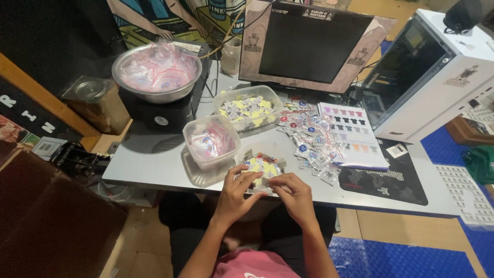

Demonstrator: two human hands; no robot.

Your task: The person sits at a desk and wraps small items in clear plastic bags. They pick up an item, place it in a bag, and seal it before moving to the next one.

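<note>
Dark monitor (309,46); clear packets (314,141), perhaps badges.

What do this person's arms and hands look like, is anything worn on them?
Both forearms are bare, with no sleeves, gloves or wristwatch showing. The left hand seems to carry a thin ring on one finger, too small to be sure. The right hand shows no jewellery.

A small clear tub (261,163) sits at the table's near edge, filled with little yellow and white tags. It stands upright, just beside a larger tub of small bagged pieces.
</note>
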